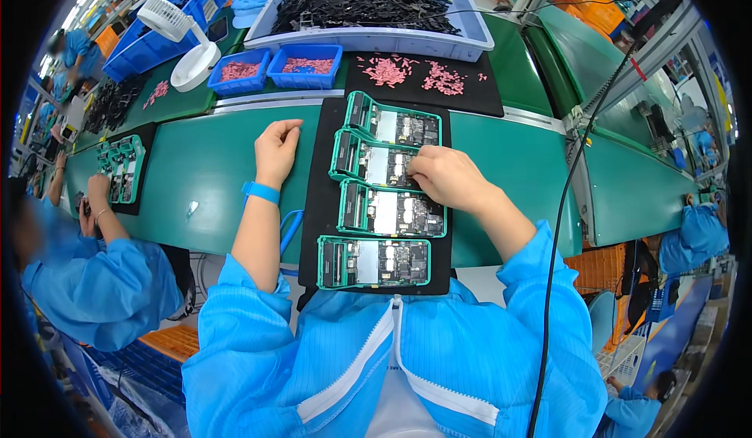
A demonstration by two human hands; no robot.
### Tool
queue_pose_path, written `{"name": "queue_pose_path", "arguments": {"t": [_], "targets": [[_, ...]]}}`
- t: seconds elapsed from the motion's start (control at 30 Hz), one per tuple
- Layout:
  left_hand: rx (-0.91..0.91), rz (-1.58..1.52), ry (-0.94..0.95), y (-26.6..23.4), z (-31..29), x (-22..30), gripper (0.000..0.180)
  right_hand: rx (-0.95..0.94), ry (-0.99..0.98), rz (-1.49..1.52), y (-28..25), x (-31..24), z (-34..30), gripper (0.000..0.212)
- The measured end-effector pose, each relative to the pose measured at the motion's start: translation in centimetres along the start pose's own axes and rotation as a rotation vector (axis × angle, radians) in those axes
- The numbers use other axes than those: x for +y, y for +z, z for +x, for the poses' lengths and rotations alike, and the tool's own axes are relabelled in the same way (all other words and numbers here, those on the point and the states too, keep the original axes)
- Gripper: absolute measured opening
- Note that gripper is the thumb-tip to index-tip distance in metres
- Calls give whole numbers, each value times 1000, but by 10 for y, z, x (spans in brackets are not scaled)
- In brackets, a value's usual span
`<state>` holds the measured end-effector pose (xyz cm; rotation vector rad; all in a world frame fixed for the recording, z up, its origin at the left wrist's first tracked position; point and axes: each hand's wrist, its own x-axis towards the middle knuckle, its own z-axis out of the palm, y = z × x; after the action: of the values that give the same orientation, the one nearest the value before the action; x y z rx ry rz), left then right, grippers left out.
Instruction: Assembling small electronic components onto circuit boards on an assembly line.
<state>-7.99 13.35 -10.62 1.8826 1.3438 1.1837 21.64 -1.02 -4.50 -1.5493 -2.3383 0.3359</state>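
Several green-framed devices with exposed circuit boards lie in a column on a black mat (317, 203) in front of me. Over the right part of the second green-framed device (374, 164) from the far end is my right hand (450, 176), its fingertips pinched together and touching the board; anything between them is hidden. My left hand (276, 152), with a blue wrist band (261, 192), rests left of the mat on the green table, fingers curled in. Whether it holds something cannot be seen. The nearest green-framed device (374, 263) lies by my jacket.
Pink small pieces (385, 70) lie on a black sheet beyond the devices, beside two blue trays (305, 64) of them. A large bin (376, 39) of black parts stands behind. A white fan (192, 62) is far left. A black cable (558, 242) hangs at right; a co-worker (102, 281) sits left.
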Motion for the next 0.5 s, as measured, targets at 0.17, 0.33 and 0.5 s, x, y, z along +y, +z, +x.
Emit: {"name": "queue_pose_path", "arguments": {"t": [0.17, 0.33, 0.5], "targets": [[-33, -24, -4, -3, 0, 5, 14, 204, -182, 0, 10, 3, -26, 38], [-42, -65, -24, -5, 5, -1, 15, 276, -82, 15, 11, 15, -25, 42], [-37, -47, 23, -7, 9, -10, 16, 449, 651, 318, 14, 70, 7, 42]]}}
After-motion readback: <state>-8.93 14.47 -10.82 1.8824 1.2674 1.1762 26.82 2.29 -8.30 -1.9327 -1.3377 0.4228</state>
